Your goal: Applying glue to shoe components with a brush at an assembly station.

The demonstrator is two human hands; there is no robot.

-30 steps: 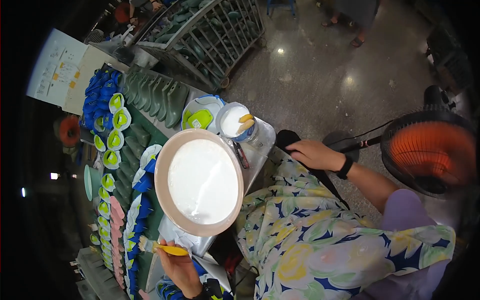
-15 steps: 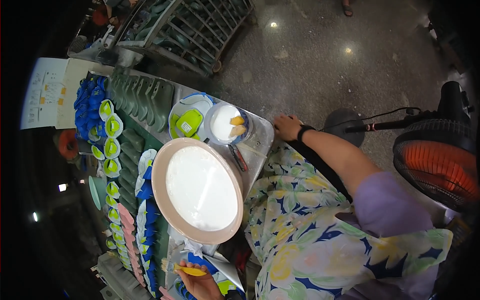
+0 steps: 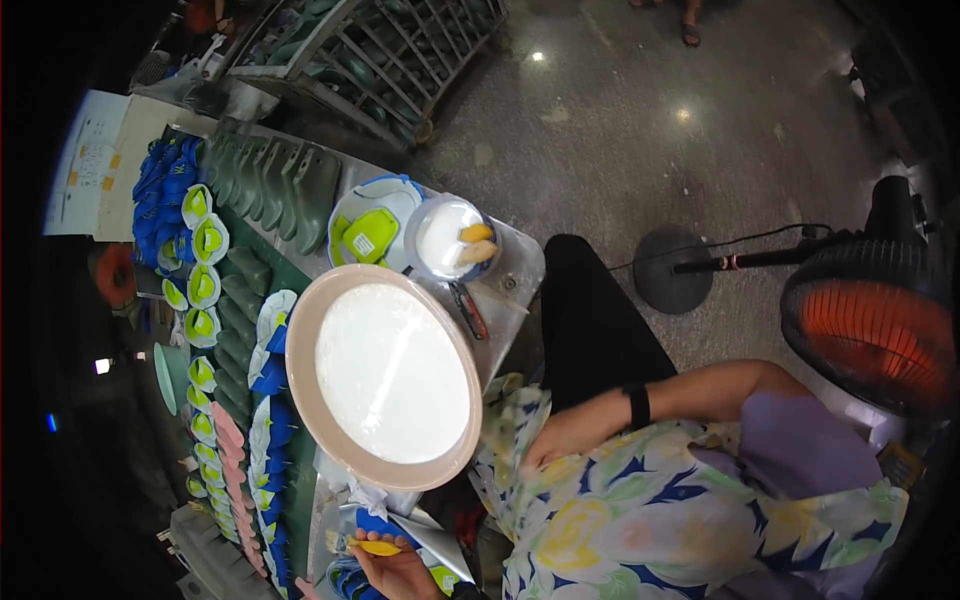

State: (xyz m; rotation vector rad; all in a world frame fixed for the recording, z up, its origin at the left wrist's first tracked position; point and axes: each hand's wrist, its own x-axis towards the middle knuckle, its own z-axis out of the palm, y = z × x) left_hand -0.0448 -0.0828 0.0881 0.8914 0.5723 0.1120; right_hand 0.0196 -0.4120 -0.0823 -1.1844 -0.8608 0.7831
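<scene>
Left hand (image 3: 398,572): your grip pinches the yellow-handled brush (image 3: 379,548).
Right hand (image 3: 568,437): at your floral apron (image 3: 610,505); I cannot tell its grip.
Basin (image 3: 410,476): white-filled, before you.

The lower edge crops the left hand (image 3: 394,571) and its wristband (image 3: 467,592).

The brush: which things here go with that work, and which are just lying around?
Probably part of it:
- brush, in the left hand
- basin
- white stuff inside

Seemingly just around:
- fan
- red-black tool
- board
</scene>
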